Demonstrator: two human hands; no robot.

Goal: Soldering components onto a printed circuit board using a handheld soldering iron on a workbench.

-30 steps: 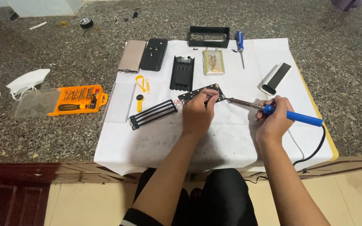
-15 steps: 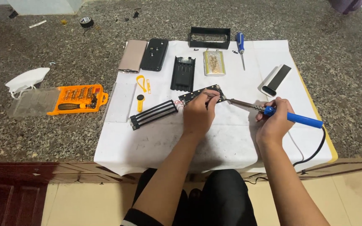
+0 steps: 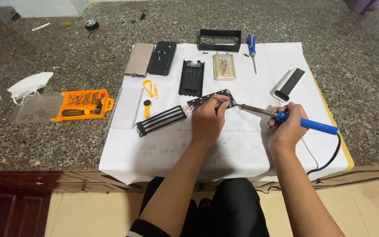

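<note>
You had the left hand [image 3: 207, 120] pinching the circuit board [image 3: 210, 100], right hand [image 3: 286, 129] gripping the soldering iron [image 3: 305, 124] at its edge; casings lay apart, unassembled.

I see bare white sheet [image 3: 176, 149] along the desk's near edge; toward the far edge, black casings [image 3: 191, 77] and a screwdriver [image 3: 252, 49] crowd passage.

Speckled grey-brown granite countertop [image 3: 66, 145] carries a white paper sheet [image 3: 224, 153]. Blue-handled soldering iron [image 3: 305, 124] has a black cord. Black circuit board [image 3: 211, 100] joins 3 black battery cells [image 3: 161, 120]. Orange screwdriver-bit case [image 3: 83, 104] lies toward the left edge. Blue-handled screwdriver [image 3: 252, 46], silver pouch battery [image 3: 223, 66], rose-gold rectangular casing [image 3: 139, 59], and yellow plastic pry tools [image 3: 147, 94] lie toward the far edge.
</note>
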